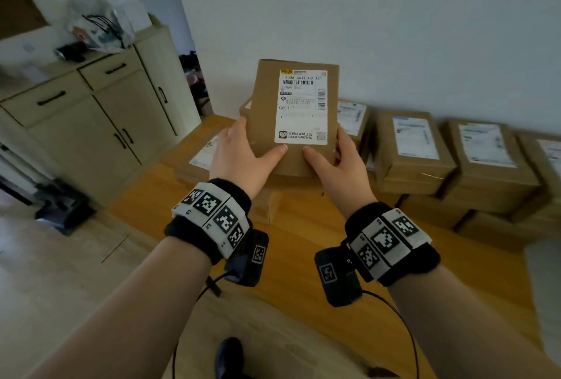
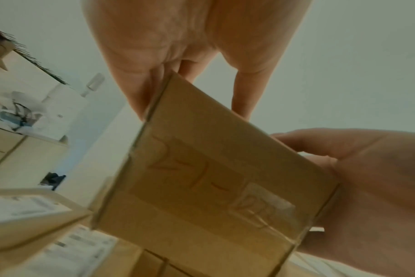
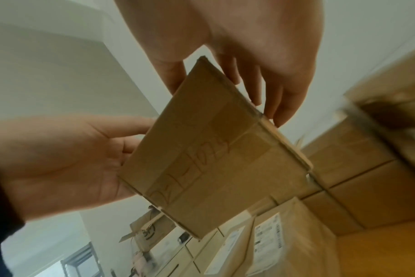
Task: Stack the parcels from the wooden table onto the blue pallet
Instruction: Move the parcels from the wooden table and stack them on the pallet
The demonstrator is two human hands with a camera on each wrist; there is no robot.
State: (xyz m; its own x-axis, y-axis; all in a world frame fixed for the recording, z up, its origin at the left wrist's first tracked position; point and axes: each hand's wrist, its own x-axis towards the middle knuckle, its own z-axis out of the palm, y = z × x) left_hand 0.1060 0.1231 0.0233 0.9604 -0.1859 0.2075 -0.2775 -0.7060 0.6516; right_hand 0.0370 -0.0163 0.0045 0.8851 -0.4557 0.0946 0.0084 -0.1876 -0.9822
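Note:
A brown cardboard parcel [image 1: 267, 117] with a white shipping label is held up in the air above the wooden table [image 1: 303, 242], label side facing me. My left hand [image 1: 243, 153] grips its lower left edge, thumb on the front. My right hand [image 1: 337, 160] grips its lower right edge the same way. In the wrist views the parcel's taped underside [image 2: 201, 187] [image 3: 213, 159] shows, with fingers [image 2: 140, 93] [image 3: 280, 105] behind it. More labelled parcels [image 1: 413, 150] are stacked along the table's far side. The blue pallet is not in view.
A beige cabinet [image 1: 91, 117] with black handles stands to the left, with a plastic bag [image 1: 100, 26] on top. A dark object [image 1: 63, 208] lies on the floor at the left. A white wall rises behind the table. Cables hang from my wrist bands.

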